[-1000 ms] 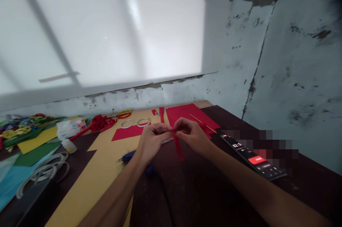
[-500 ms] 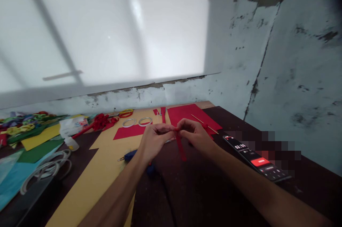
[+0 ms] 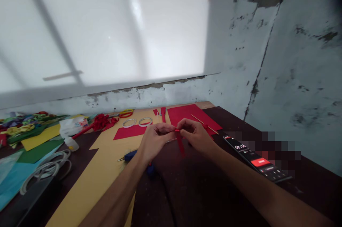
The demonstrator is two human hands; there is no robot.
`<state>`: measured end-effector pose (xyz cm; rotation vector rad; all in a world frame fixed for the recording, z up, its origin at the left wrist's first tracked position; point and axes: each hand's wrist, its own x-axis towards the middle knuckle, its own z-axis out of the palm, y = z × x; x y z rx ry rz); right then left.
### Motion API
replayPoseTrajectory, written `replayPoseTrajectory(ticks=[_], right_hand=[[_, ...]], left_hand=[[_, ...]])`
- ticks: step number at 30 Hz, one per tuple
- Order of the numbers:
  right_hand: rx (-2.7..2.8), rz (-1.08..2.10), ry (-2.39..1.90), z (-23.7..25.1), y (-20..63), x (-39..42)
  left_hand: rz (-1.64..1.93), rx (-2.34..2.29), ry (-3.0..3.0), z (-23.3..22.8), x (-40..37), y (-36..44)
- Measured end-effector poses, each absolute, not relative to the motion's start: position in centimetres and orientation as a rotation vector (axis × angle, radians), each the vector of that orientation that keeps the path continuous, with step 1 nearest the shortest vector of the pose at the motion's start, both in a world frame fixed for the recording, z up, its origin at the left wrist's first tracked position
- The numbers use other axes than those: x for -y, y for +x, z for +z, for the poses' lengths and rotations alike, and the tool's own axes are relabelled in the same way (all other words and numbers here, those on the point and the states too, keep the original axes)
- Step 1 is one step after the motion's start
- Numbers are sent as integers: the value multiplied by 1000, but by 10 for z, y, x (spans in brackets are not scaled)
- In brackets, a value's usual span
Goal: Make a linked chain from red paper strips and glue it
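Observation:
A narrow red ribbon point(image 3: 180, 145) hangs down between my hands over the dark table. My left hand point(image 3: 157, 138) pinches its upper end between thumb and fingers. My right hand point(image 3: 194, 134) pinches the same end from the other side, the fingertips of both hands nearly meeting. The fingers partly hide the ribbon's top, so I cannot tell whether it is folded or knotted there. Below my left wrist lies a blue glue gun point(image 3: 130, 155) with a metal tip, partly covered by the forearm. Past my right hand is a thin wooden stick point(image 3: 204, 124) with something red beside it.
Red sheets point(image 3: 184, 114) and two silver rings point(image 3: 145, 122) lie on tan board point(image 3: 107, 163). Yellow-handled scissors point(image 3: 125, 113) and a red ribbon bundle point(image 3: 101, 122) are behind. At left sit a coiled white cable point(image 3: 42, 170) and a small bottle point(image 3: 71, 144). A phone point(image 3: 253, 157) lies at right.
The hanging ribbon end has shifted slightly and turned, and its top now shows as a small bright red edge between my fingertips. Both hands keep nearly the same place.

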<state>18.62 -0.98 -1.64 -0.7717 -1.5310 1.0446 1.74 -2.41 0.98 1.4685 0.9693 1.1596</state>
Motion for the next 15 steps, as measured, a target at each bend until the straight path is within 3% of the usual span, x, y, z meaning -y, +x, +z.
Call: replayPoseTrajectory(ticks=[15], right_hand=[[1544, 1056, -754, -15, 187, 10]], left_hand=[[1139, -982, 1505, 8, 25, 18]])
